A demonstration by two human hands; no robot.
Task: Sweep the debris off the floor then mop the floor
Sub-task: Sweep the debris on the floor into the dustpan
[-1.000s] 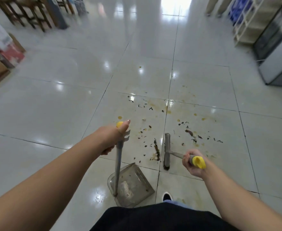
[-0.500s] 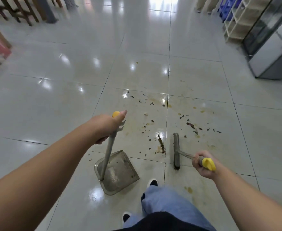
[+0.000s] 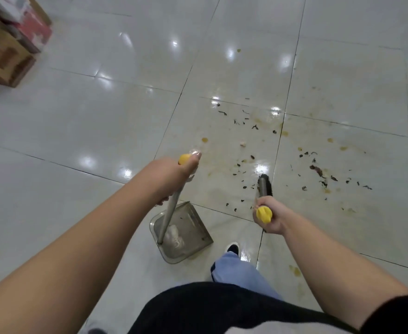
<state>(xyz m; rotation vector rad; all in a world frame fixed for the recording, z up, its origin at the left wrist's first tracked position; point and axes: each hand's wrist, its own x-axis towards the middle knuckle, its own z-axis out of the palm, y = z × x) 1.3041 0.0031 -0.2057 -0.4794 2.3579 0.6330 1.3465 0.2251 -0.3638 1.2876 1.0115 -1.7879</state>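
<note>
My left hand [image 3: 174, 173] grips the yellow-capped top of a grey upright handle whose clear grey dustpan [image 3: 182, 233] rests on the glossy tile floor, with some pale scraps inside. My right hand [image 3: 269, 214] is closed around the yellow-tipped handle of a grey broom; its head [image 3: 263, 186] pokes out just beyond my fist, on the floor. Dark debris [image 3: 245, 169] lies scattered ahead, between the pan and the broom and further right [image 3: 318, 172], mixed with yellowish stains [image 3: 205, 140].
Cardboard boxes [image 3: 4, 56] with a red item on top stand at the far left. My black shoe [image 3: 233, 248] and blue trouser leg are just right of the dustpan. More yellow stains [image 3: 294, 271] mark the tile near my right side.
The view has tilted down and swung left. The broom now points away from me, its head mostly behind my right fist. The dustpan sits close to my foot.
</note>
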